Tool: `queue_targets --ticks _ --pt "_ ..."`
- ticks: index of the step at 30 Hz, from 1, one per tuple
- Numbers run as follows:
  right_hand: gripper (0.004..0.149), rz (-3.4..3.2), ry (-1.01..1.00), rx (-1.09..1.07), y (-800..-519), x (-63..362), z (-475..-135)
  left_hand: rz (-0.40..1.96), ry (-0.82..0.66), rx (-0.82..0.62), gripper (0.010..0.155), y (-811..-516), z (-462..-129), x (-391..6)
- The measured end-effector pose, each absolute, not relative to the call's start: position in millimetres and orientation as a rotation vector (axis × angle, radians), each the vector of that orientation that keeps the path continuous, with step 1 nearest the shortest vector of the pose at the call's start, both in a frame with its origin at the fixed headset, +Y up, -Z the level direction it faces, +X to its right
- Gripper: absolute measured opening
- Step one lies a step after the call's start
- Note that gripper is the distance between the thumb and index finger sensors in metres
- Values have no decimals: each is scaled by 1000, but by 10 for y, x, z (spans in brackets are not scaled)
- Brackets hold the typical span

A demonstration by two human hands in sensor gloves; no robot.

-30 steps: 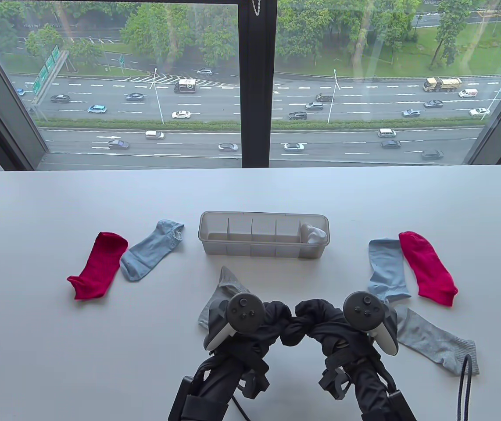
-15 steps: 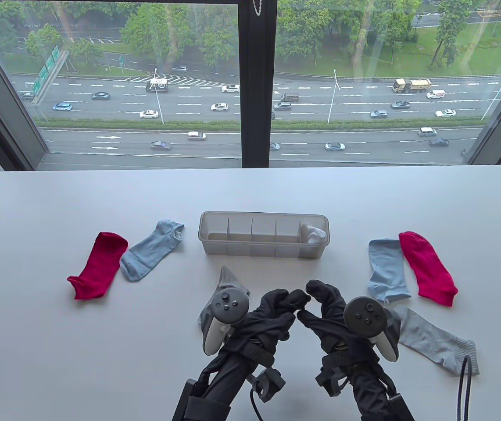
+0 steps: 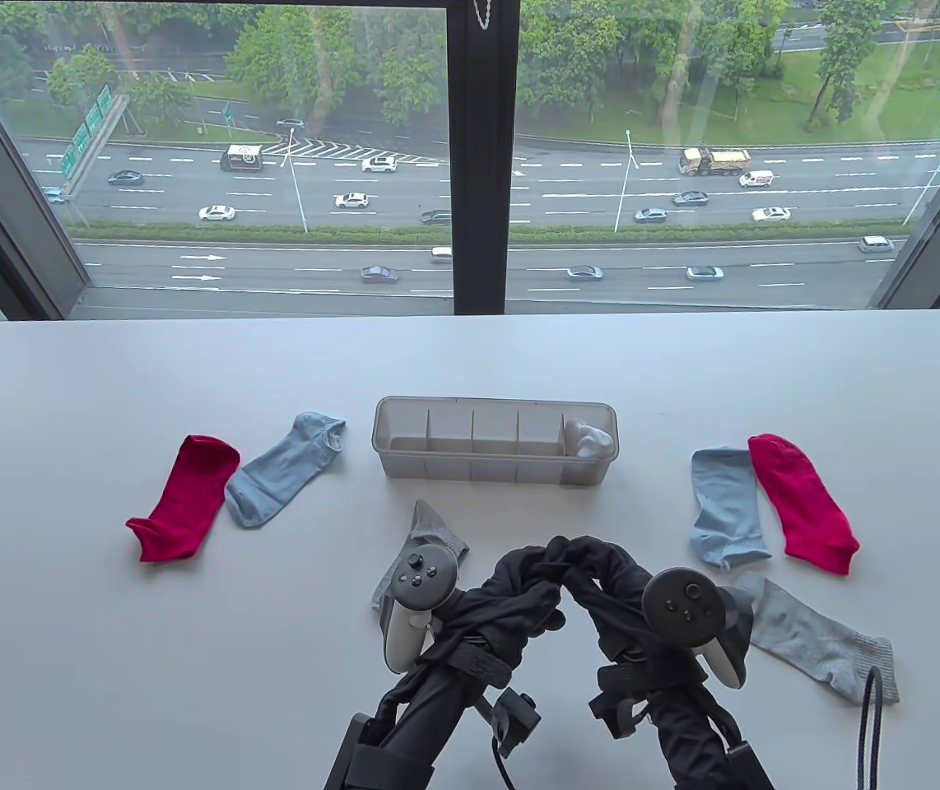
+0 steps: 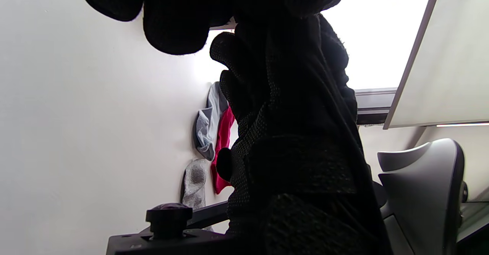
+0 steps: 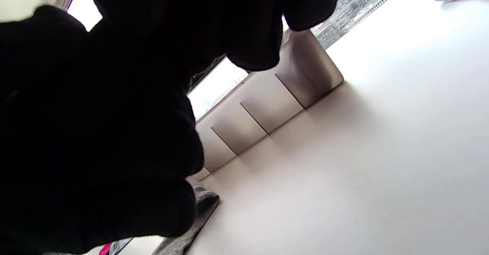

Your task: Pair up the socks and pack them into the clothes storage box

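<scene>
Meeting above the table [image 3: 108, 658], left hand [image 3: 511, 597] and right hand [image 3: 602, 576] now touch fingertip to fingertip near the front edge; half a second ago a small gap showed between them, a second ago they were balled together lower down. Fingers on both look curled; neither visibly grips a sock, though the dark gloves overlap too much to tell for certain.

Nothing on the table has shifted. Storage box [image 3: 495, 448] sits centre, one white rolled pair [image 3: 589, 440] in its rightmost compartment, other compartments empty.

Loose socks:
- left red sock [image 3: 182, 498] beside left blue sock [image 3: 285, 469]
- right blue sock [image 3: 725, 506] touching right red sock [image 3: 803, 502]
- grey sock [image 3: 820, 638] by the right hand
- second grey sock [image 3: 429, 535] behind the left tracker

Judgement: three pairs remain unpacked; grey pair lies nearest
</scene>
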State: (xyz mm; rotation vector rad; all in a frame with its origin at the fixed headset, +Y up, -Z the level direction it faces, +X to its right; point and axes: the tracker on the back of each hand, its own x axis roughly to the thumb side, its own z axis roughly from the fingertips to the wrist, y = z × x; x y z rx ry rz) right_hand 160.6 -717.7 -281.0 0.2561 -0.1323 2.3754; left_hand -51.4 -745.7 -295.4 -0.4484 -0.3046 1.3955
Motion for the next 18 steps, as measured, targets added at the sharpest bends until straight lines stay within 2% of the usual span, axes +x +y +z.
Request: queue_targets --ticks 4,7,11,14,17,18 --pt "50 2418 -156 260 -7178 1582 -2801 1378 -299 -435 63 -7458 -2956 -522" --pt "42 2422 -160 242 -7195 1611 -2810 1325 -326 -438 62 -7451 -2945 -503" --pt "40 2389 -111 211 -7235 1649 -2837 1304 -361 -432 62 -7422 -2945 -468" --pt "39 2270 -52 134 -7258 1737 -2888 1234 -468 -461 59 -7357 -2926 -436" --pt "39 2225 41 145 -7320 1836 -2952 1099 -545 -461 58 -7296 -2898 -349" --pt "39 2241 43 146 -7348 1892 -2972 1066 -584 -515 58 -7303 -2890 -312"
